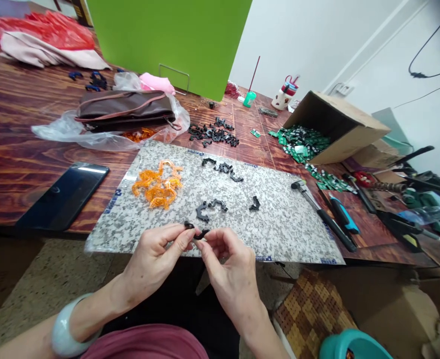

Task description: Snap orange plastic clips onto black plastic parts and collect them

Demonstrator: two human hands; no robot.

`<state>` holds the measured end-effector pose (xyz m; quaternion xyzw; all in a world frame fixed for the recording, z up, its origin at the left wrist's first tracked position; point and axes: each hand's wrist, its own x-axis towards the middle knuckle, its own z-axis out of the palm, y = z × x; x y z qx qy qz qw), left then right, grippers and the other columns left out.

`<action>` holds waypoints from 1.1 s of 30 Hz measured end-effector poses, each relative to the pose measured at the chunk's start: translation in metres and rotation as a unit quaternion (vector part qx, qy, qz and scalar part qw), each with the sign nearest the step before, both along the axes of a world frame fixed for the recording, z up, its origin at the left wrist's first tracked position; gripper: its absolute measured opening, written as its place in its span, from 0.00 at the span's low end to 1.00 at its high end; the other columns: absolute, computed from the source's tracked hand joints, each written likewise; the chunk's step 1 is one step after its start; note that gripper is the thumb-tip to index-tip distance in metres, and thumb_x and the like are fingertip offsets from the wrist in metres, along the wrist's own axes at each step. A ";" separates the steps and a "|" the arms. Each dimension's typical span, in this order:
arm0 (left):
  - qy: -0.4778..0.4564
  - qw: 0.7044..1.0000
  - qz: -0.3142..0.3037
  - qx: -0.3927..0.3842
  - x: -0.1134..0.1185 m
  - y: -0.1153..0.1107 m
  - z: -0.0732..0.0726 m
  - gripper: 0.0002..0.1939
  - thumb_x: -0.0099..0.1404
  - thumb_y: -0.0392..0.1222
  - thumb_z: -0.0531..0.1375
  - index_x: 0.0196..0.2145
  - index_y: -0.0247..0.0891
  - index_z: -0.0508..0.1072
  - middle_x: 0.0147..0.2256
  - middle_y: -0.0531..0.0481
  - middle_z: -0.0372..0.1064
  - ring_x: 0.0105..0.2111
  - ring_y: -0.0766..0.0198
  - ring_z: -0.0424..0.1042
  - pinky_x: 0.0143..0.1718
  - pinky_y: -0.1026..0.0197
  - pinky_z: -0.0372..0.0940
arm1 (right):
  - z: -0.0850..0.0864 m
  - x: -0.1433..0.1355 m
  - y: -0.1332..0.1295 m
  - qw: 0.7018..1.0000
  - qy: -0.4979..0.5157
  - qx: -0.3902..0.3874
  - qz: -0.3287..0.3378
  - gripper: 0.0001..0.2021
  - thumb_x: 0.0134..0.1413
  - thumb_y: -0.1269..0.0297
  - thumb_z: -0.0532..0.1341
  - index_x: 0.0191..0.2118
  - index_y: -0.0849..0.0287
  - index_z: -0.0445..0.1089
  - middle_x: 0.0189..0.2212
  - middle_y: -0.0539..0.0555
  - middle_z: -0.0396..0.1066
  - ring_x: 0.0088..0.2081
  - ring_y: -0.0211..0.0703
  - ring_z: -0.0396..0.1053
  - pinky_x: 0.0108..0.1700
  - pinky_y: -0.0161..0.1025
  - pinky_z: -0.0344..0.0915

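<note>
Both hands meet at the front edge of a speckled grey board (279, 219), pinching one small black curved part (202, 234) between them. My left hand (154, 262) grips its left end with thumb and forefinger. On its right end are the thumb and fingers of my right hand (230, 269). Just beyond the fingertips, two black curved pieces (202, 212) lie on the board. Another black piece (255, 203) rests farther right, and several more (225, 168) sit near the back. A pile of translucent orange curved parts (158, 188) occupies the board's left side.
Behind the board are a heap of black parts (214, 134) and a brown bag (126, 107). A dark tablet (65, 194) lies left. At right, a cardboard box (339, 124) spills green circuit boards (302, 142), near a hammer (324, 214) and a blue cutter (344, 214).
</note>
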<state>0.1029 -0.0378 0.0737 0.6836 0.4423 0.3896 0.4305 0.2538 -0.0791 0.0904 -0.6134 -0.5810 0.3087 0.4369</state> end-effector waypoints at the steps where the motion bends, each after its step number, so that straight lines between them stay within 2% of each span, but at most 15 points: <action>1: 0.012 1.000 -0.008 0.007 -0.001 0.000 0.000 0.19 0.69 0.45 0.54 0.22 0.36 0.72 0.22 0.50 0.70 0.24 0.65 0.69 0.26 0.65 0.62 | 0.000 0.001 0.000 1.000 0.009 -0.016 0.003 0.02 0.57 0.68 0.62 0.34 0.60 0.70 0.27 0.50 0.72 0.24 0.34 0.67 0.28 0.31 0.63; 5: 0.046 0.997 -0.046 0.050 -0.004 0.000 0.002 0.17 0.70 0.41 0.52 0.26 0.35 0.74 0.21 0.53 0.66 0.23 0.66 0.67 0.25 0.66 0.59 | 0.003 0.005 0.001 0.998 0.021 -0.053 0.021 0.04 0.56 0.66 0.62 0.32 0.59 0.68 0.25 0.48 0.70 0.22 0.34 0.65 0.25 0.30 0.61; 9: 0.079 0.989 -0.096 0.076 -0.009 0.003 0.007 0.18 0.70 0.39 0.51 0.24 0.36 0.71 0.21 0.54 0.63 0.22 0.67 0.64 0.25 0.65 0.58 | 0.006 0.012 0.001 0.998 -0.015 -0.042 0.041 0.08 0.52 0.69 0.65 0.29 0.57 0.65 0.22 0.46 0.68 0.21 0.32 0.63 0.23 0.29 0.58; 13: 0.115 0.978 -0.148 0.096 -0.016 0.004 0.008 0.19 0.71 0.38 0.50 0.23 0.37 0.68 0.21 0.55 0.61 0.21 0.68 0.61 0.24 0.65 0.55 | 0.008 0.020 0.002 0.994 -0.072 -0.023 0.079 0.14 0.48 0.71 0.72 0.30 0.56 0.63 0.21 0.43 0.67 0.20 0.32 0.62 0.24 0.28 0.57; 17: 0.119 0.970 -0.193 0.087 -0.022 0.004 0.006 0.18 0.72 0.38 0.50 0.24 0.37 0.68 0.22 0.54 0.62 0.23 0.68 0.62 0.25 0.65 0.54 | 0.010 0.026 0.005 0.980 -0.139 0.019 0.140 0.17 0.47 0.70 0.73 0.29 0.56 0.62 0.21 0.43 0.66 0.21 0.32 0.62 0.24 0.29 0.54; 20: 0.106 0.970 -0.214 0.039 -0.026 0.005 0.006 0.19 0.72 0.41 0.50 0.24 0.38 0.69 0.22 0.54 0.63 0.23 0.68 0.63 0.26 0.65 0.54 | 0.009 0.029 0.008 0.976 -0.145 0.042 0.155 0.15 0.52 0.62 0.71 0.27 0.57 0.62 0.21 0.44 0.65 0.21 0.32 0.61 0.24 0.30 0.53; 22: 0.089 0.972 -0.217 -0.026 -0.027 0.008 0.007 0.20 0.73 0.44 0.50 0.24 0.38 0.69 0.22 0.54 0.65 0.23 0.68 0.65 0.25 0.65 0.56 | 0.007 0.031 0.011 0.982 -0.115 0.040 0.147 0.16 0.55 0.56 0.68 0.27 0.58 0.64 0.21 0.45 0.65 0.21 0.32 0.60 0.24 0.30 0.53; 25: 0.060 0.972 -0.202 -0.102 -0.027 0.011 0.008 0.21 0.72 0.49 0.51 0.26 0.38 0.72 0.23 0.53 0.67 0.24 0.67 0.66 0.25 0.66 0.58 | 0.005 0.034 0.011 0.990 -0.035 -0.008 0.137 0.16 0.53 0.51 0.69 0.29 0.59 0.68 0.22 0.46 0.67 0.21 0.32 0.60 0.24 0.30 0.56; 29: 0.055 0.977 -0.174 -0.112 -0.026 0.014 0.007 0.20 0.71 0.52 0.51 0.30 0.37 0.74 0.23 0.53 0.66 0.24 0.66 0.64 0.25 0.66 0.57 | 0.004 0.035 0.008 0.989 0.010 -0.060 0.134 0.15 0.51 0.54 0.70 0.37 0.60 0.74 0.29 0.49 0.72 0.25 0.33 0.64 0.27 0.31 0.61; 33: 0.072 0.979 -0.164 -0.094 -0.024 0.014 0.005 0.22 0.71 0.52 0.50 0.25 0.37 0.70 0.22 0.54 0.63 0.23 0.67 0.61 0.24 0.65 0.55 | 0.004 0.032 0.005 0.985 0.014 -0.081 0.151 0.13 0.53 0.57 0.69 0.42 0.59 0.76 0.32 0.50 0.74 0.27 0.34 0.66 0.28 0.32 0.62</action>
